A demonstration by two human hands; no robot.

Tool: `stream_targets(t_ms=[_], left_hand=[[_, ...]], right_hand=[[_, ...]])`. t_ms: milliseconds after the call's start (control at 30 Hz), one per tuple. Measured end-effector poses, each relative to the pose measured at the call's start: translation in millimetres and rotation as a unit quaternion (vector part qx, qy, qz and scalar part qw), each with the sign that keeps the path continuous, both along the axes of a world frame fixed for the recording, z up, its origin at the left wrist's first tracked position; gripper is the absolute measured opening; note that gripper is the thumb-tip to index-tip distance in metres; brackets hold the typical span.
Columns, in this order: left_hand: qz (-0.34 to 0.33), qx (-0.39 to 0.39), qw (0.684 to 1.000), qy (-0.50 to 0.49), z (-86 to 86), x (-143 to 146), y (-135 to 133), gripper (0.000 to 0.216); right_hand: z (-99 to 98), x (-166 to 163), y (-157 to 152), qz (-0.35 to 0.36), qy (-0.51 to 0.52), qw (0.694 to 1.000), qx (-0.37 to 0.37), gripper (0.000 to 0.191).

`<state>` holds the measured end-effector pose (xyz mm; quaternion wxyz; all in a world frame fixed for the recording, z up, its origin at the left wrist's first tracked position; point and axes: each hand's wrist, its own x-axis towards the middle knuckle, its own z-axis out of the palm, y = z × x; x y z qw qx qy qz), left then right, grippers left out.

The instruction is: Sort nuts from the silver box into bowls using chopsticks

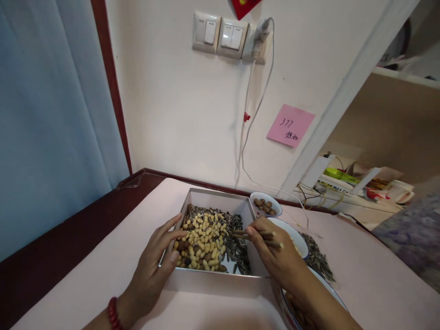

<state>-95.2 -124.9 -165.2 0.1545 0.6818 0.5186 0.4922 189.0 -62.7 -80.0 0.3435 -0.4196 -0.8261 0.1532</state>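
Observation:
A square metal-edged box (pixel 220 276) stands on the pale table, holding peanuts (pixel 206 231), sunflower seeds (pixel 237 250) and some round brown nuts (pixel 182 245). My left hand (pixel 156 256) rests on the box's left side, fingers spread over its rim, a red bead bracelet at the wrist. Over the right rim, my right hand (pixel 275 250) grips a pair of chopsticks (pixel 271 239); their tips point down among the sunflower seeds. Whether anything is between the tips cannot be made out.
Right of the box are a bowl of brown nuts (pixel 264 206), a white plate (pixel 287 227) partly behind my hand, and another bowl (pixel 328 282) under my forearm. Loose sunflower seeds (pixel 318 259) lie beside them. A white cable (pixel 264 183) hangs down the wall onto the table.

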Motion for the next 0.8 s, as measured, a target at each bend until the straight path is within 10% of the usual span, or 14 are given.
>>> stream_targets(t_ms=[500,800], left_hand=[[0.007,-0.004,1.000,-0.018,-2.2,0,1,0.029],[0.011,-0.022,0.998,-0.057,-1.7,-1,3,0.030]], right_hand=[[16.0,31,-37,-0.034,0.083,0.995,0.047,0.029],[32.0,115,-72,-0.293,0.160,0.910,0.248,0.021]])
